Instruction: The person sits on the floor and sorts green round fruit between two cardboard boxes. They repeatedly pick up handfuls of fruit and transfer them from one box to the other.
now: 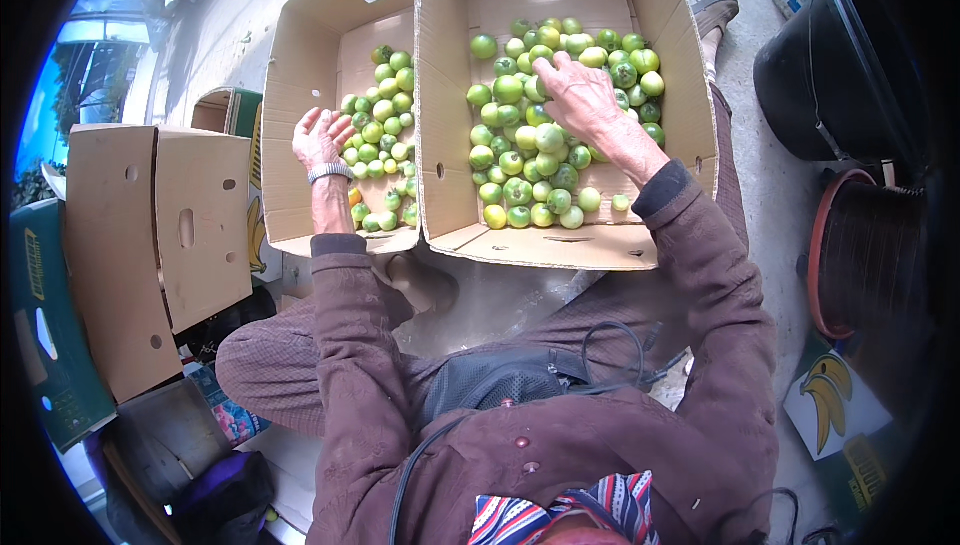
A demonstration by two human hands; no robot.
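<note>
Two open cardboard boxes stand side by side before me, both holding green tomatoes. My left hand (324, 138), with a metal watch band (330, 171) at its wrist, hovers over the left box (296, 80). Its fingers are spread and nothing shows in them. Small green tomatoes (384, 110) lie beside those fingers, with an orange one partly hidden by the wrist. Over the right box (450, 95), my right hand (581, 93) reaches in among larger green tomatoes (550, 138). Its bent fingertips meet the pile; whether they grip a tomato is hidden.
Upturned cardboard boxes (202, 226) and a green carton (56, 327) stand at the left. On the right are a black bucket (810, 72), a dark container with a reddish rim (821, 260) and a banana carton (836, 402). A cable (420, 462) crosses my jacket.
</note>
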